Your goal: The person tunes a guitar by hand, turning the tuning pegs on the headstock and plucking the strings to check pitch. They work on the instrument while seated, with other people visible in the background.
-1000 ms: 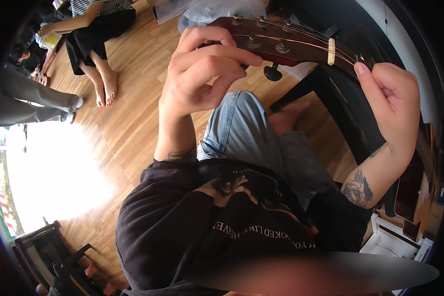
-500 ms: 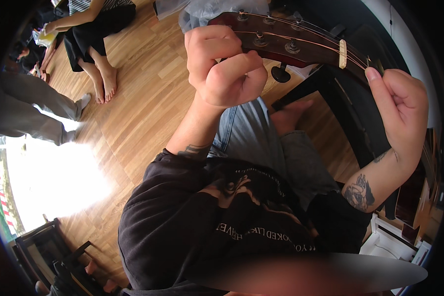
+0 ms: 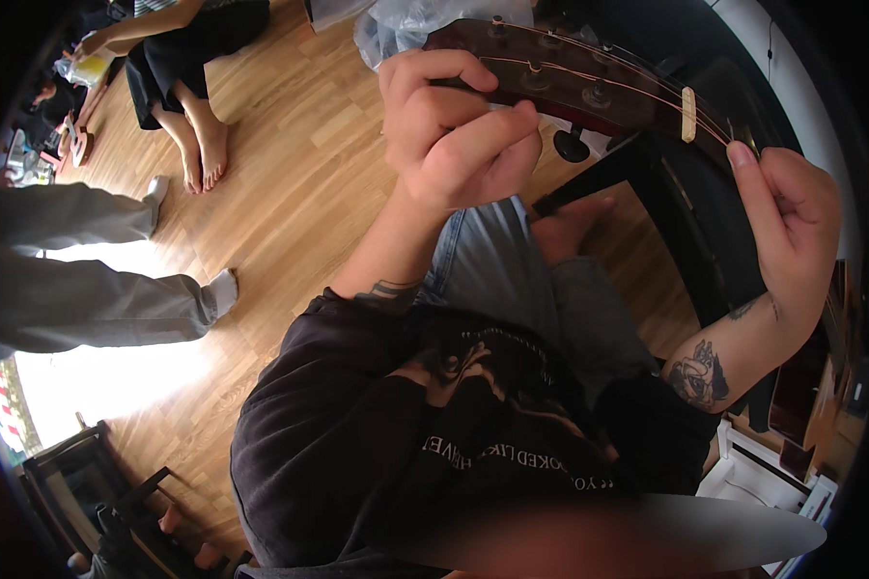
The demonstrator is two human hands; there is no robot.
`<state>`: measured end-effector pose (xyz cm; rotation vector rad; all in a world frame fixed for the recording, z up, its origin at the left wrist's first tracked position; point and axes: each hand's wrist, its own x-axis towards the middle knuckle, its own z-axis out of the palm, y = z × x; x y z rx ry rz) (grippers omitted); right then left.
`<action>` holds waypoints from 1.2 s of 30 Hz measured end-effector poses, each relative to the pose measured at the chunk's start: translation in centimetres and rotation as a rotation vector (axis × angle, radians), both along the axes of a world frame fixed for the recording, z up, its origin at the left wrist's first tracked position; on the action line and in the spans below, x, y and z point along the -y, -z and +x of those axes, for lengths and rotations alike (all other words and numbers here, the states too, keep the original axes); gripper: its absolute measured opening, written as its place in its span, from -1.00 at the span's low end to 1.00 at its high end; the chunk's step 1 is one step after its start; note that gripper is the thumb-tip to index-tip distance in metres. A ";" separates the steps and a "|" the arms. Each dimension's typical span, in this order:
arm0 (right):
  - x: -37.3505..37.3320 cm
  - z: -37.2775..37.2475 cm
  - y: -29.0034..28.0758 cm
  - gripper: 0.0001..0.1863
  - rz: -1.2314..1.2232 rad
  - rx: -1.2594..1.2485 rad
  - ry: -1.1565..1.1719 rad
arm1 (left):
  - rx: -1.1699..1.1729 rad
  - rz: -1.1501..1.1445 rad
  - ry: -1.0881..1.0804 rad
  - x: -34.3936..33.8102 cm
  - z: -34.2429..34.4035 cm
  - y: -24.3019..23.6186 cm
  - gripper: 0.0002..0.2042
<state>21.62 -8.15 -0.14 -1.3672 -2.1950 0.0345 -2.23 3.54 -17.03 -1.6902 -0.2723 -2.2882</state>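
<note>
Head view: guitar headstock (image 3: 565, 89) lies ahead of both hands, long axis running left to right, dipping rightward. Left hand (image 3: 454, 140), half-curled, is nearer, at its left end; whether it grips anything cannot be told. Right hand (image 3: 792, 207), folded, pinches the strings (image 3: 713, 128) beyond the nut (image 3: 688, 114). Since the earlier frame, left fingers have loosened slightly.

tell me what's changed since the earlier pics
The left hand has shifted right in view, its fingers in a different pose; the guitar headstock and right hand have moved slightly right and down. A person in grey trousers has stepped rightward. The right thumb stays at the strings.
</note>
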 end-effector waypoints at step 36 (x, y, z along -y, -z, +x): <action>-0.5 -0.1 0.6 -0.50 0.072 0.038 -0.034 | -0.346 -0.028 0.061 0.9 -3.8 -0.4 -0.58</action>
